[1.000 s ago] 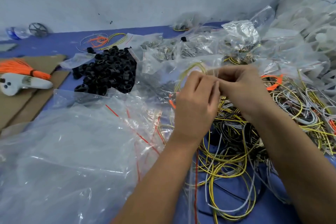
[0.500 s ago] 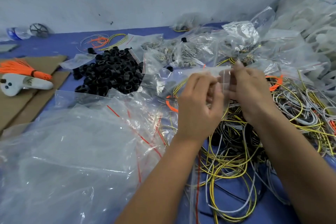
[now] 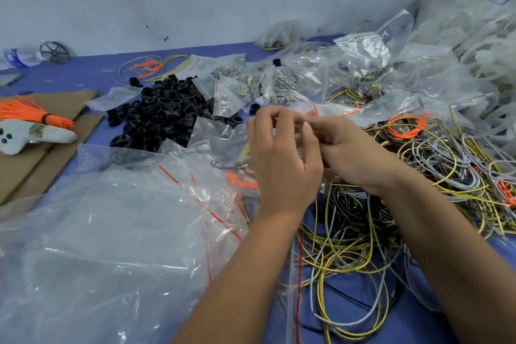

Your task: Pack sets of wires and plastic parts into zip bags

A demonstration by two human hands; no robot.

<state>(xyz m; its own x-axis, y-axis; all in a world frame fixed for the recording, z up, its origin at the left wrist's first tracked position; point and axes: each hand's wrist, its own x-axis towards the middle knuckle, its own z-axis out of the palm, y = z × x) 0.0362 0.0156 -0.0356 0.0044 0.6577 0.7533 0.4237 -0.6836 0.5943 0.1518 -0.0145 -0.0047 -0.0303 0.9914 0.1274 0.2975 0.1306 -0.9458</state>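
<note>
Lowered a little since half a second ago, both hands now nearer the wire heap, with the small zip bag (image 3: 300, 148) pinched between them. Left hand (image 3: 282, 159) with thumb and forefinger curled on the bag's upper edge, other fingers (image 3: 268, 117) loosely bent. Right hand (image 3: 349, 153) curled round the bag's other side, fingertips hidden behind the left hand. Held just above the tangle of yellow, grey and black wires (image 3: 363, 220), spread over the blue bench (image 3: 349, 296). Black plastic rings (image 3: 164, 112) heaped beyond and left, near filled zip bags (image 3: 251, 84). Large clear plastic sheet (image 3: 97, 246) crumpled at near left, red-striped empty zip bags at its edge. Cardboard (image 3: 42, 153) at far left, carrying an orange wire bundle (image 3: 30, 112) and a white moulded part (image 3: 25, 135). Pale, scuffed wall (image 3: 195, 3) behind the bench.
</note>
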